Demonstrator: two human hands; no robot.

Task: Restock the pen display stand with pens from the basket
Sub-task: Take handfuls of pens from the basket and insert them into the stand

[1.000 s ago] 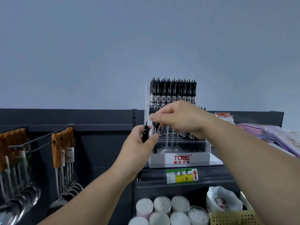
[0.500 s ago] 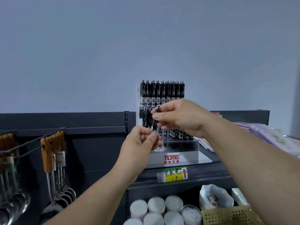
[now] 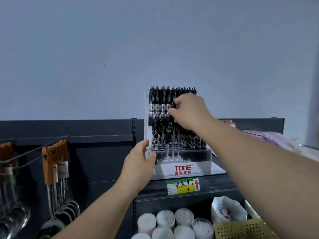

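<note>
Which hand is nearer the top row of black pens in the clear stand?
Right. The right hand holds a black pen in front of that row; the left hand is lower, at the stand's left edge.

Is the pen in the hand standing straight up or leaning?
Leaning: the pen pinched by the right hand slants beside upright pens in the stand.

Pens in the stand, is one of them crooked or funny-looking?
One pen leans slanted among the upright pens in the display stand's lower tier. The right hand pinches its top, so it is probably just being slotted in. Nothing else looks off.
</note>
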